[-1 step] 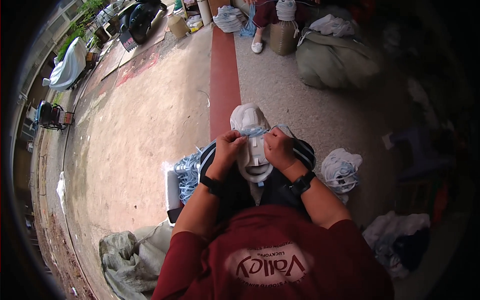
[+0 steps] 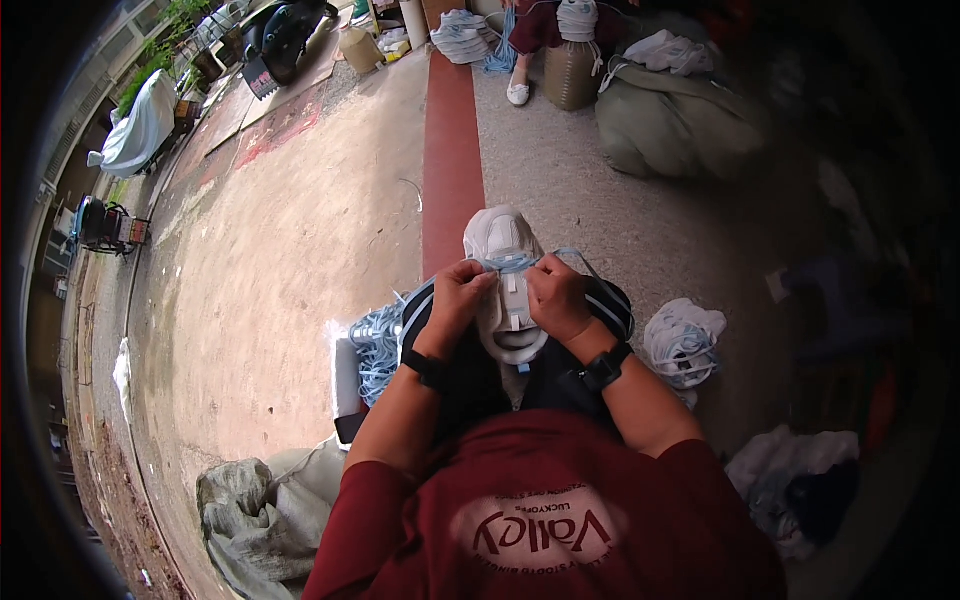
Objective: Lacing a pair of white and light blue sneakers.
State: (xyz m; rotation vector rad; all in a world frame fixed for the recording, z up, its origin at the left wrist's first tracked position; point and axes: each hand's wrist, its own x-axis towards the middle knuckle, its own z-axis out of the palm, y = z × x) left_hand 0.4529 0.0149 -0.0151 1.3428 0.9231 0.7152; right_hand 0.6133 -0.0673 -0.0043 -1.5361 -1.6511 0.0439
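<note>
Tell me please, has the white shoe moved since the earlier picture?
No, not visibly: against the red floor stripe, the white shoe keeps the same place, so I see no direction.

Two hands (image 2: 457, 296), one shoe (image 2: 503, 234) between them

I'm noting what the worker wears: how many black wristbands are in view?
2: one black wristband on the left wrist, another black wristband on the right. Others may be hidden; the wrists of the person at the top edge are unclear.

open: over red strip (image 2: 455, 170) ahead of shoe (image 2: 502, 232) | left block: blue laces (image 2: 378, 352) | right block: white-and-blue bundle (image 2: 684, 338)
</note>
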